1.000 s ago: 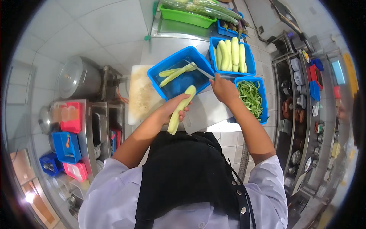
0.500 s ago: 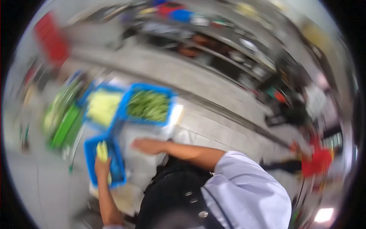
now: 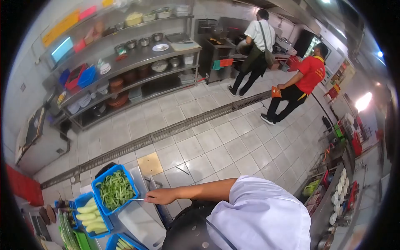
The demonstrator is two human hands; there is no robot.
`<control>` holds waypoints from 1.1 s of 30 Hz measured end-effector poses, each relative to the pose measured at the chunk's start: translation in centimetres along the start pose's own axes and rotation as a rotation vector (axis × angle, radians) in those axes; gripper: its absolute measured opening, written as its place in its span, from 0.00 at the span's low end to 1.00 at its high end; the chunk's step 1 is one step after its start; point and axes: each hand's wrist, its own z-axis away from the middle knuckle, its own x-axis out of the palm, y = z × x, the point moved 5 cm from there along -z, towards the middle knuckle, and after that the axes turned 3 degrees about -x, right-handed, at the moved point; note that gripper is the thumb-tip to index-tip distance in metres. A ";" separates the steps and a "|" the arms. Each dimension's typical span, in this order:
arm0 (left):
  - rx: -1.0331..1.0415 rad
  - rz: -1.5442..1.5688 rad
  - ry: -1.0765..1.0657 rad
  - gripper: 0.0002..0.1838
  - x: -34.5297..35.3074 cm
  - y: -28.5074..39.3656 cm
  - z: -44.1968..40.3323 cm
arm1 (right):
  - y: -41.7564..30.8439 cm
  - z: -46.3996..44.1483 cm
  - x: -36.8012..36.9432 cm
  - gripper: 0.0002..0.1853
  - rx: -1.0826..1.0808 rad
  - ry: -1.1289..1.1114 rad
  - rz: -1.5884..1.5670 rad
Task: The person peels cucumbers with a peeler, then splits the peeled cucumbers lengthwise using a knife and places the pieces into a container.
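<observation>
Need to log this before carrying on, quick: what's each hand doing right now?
Left hand: out of view, so its state cannot be told.
Right hand: closed, holding a thin-bladed knife.

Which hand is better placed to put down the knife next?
Probably the right hand: it holds the knife, beside the tub of green peels. The left hand is out of view.

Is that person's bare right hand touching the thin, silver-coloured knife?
Touching. The head view shows the knife jutting out from the closed right hand.
</observation>
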 end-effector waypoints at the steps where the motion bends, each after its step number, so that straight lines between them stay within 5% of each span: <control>1: -0.020 -0.015 -0.018 0.36 0.3 -0.2 -0.3 | -0.3 0.8 -1.0 0.28 0.043 -0.010 -0.015; 13: -0.209 -0.202 -0.252 0.35 3.5 -2.4 -3.4 | 3.3 7.0 -7.2 0.28 0.135 0.091 -0.047; 33: -0.264 -0.275 -0.377 0.33 5.5 -5.9 -5.2 | 2.8 8.3 -5.8 0.28 0.113 0.144 -0.021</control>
